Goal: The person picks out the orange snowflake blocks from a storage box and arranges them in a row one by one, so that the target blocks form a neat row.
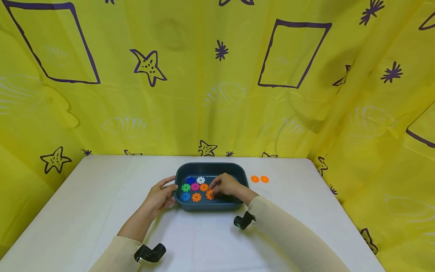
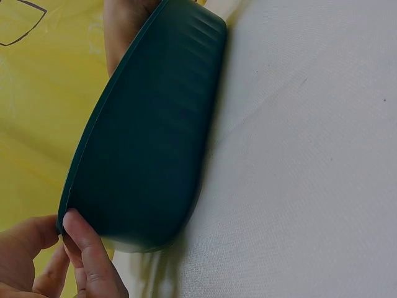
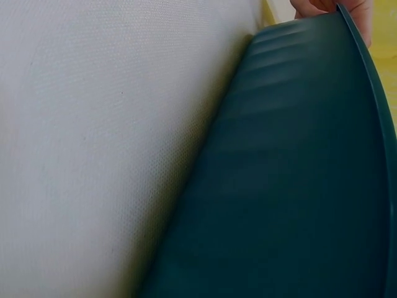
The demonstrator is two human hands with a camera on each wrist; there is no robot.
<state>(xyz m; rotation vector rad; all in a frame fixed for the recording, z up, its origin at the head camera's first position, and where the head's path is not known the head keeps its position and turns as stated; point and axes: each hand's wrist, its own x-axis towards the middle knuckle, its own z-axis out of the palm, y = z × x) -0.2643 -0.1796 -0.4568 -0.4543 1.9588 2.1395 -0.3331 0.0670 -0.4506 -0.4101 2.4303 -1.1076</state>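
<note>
A dark teal plastic tray [image 1: 210, 207] with rounded corners stands on the table. My left hand [image 1: 159, 197] grips its left rim, thumb on one side and fingers on the other, as the left wrist view also shows. Inside the tray, my right hand [image 1: 227, 185] pinches an orange notched disc [image 1: 209, 194] near the floor. Other notched discs lie flat around it: two orange ones, a pink disc [image 1: 195, 186], a green disc [image 1: 185, 187], a white disc [image 1: 201, 180] and blue ones. The tray's wall hides the right fingers from the right wrist view.
Two more orange discs [image 1: 259, 179] lie on the white tabletop [image 1: 136, 181], just right of the tray. A yellow patterned curtain [image 1: 190, 105] hangs along the table's back and sides. Both sleeves carry small black wrist cameras [image 1: 150, 252].
</note>
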